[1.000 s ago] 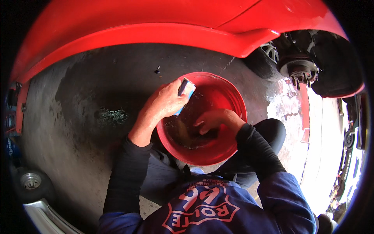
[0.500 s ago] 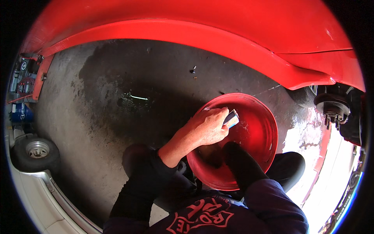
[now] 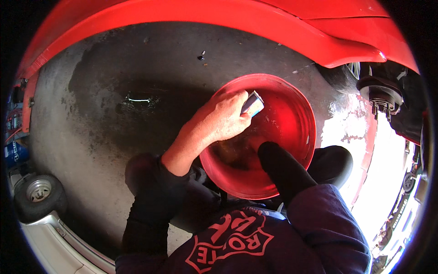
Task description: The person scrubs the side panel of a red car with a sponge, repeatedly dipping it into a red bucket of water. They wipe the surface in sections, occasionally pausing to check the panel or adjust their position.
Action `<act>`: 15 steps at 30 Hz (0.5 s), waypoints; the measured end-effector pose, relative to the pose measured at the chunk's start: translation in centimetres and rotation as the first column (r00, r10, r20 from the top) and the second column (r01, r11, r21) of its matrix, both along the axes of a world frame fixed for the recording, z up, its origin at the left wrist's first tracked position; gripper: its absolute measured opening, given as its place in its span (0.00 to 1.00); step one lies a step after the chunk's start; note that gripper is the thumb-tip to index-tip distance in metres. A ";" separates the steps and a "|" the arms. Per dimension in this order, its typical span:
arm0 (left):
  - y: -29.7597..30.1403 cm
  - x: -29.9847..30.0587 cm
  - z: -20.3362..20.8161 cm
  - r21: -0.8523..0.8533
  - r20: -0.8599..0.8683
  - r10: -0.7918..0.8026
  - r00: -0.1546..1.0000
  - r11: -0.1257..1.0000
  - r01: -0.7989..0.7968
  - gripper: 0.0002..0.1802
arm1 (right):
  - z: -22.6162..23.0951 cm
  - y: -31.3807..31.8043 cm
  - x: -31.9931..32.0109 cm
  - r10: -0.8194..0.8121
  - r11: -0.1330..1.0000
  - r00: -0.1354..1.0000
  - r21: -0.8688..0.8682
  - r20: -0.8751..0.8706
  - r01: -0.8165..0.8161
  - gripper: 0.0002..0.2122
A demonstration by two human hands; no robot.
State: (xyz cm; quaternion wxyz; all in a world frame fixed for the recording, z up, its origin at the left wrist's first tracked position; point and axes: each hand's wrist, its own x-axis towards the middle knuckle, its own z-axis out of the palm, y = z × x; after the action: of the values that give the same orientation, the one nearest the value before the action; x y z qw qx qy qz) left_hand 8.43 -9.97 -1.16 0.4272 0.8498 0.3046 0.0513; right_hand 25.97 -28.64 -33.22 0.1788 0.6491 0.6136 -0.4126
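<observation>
A wide red basin (image 3: 306, 123) with murky liquid in its bottom stands between my knees. Over its far left part, my left hand (image 3: 226, 116) is closed around a small block-like piece (image 3: 253, 105), dark blue and white with a pale end; its exact kind does not show. My right forearm (image 3: 285, 171), in a black sleeve, reaches down into the basin. Beyond the cuff, my right hand blends into the red, shaded inside, so its fingers and anything in them cannot be made out.
A red car body panel (image 3: 191, 34) curves across the far side. At right is a bare wheel hub (image 3: 381, 93) with studs. A loose wheel (image 3: 40, 194) and a blue drum (image 3: 16, 153) stand at left. Small bits (image 3: 201, 58) lie on the wet, stained concrete floor (image 3: 96, 137).
The whole view has shifted, so the basin and car panel appear higher. My left hand still grips the blue-and-white piece over the basin; my right arm stays inside it.
</observation>
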 end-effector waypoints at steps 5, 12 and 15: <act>0.3 0.2 -0.3 0.030 -0.022 -0.025 0.999 0.999 0.025 0.18 | 6.5 3.4 3.9 0.146 0.984 0.987 -0.093 -0.071 -0.153 0.13; 0.0 0.0 0.4 0.095 -0.056 -0.024 0.998 0.995 0.030 0.19 | 23.6 8.7 8.1 -0.088 0.996 0.898 -0.028 -0.431 0.084 0.13; -0.2 0.2 1.0 0.051 -0.186 -0.019 0.982 0.998 0.029 0.21 | 29.4 6.8 7.6 -0.556 0.757 0.380 -0.262 -0.739 0.598 0.11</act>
State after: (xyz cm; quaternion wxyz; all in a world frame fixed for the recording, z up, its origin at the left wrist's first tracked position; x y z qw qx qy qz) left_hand 8.60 -10.19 -0.20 0.3747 0.8656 0.3311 -0.0250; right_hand 33.57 -21.86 -3.81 -0.2778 0.5770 0.3716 -0.6721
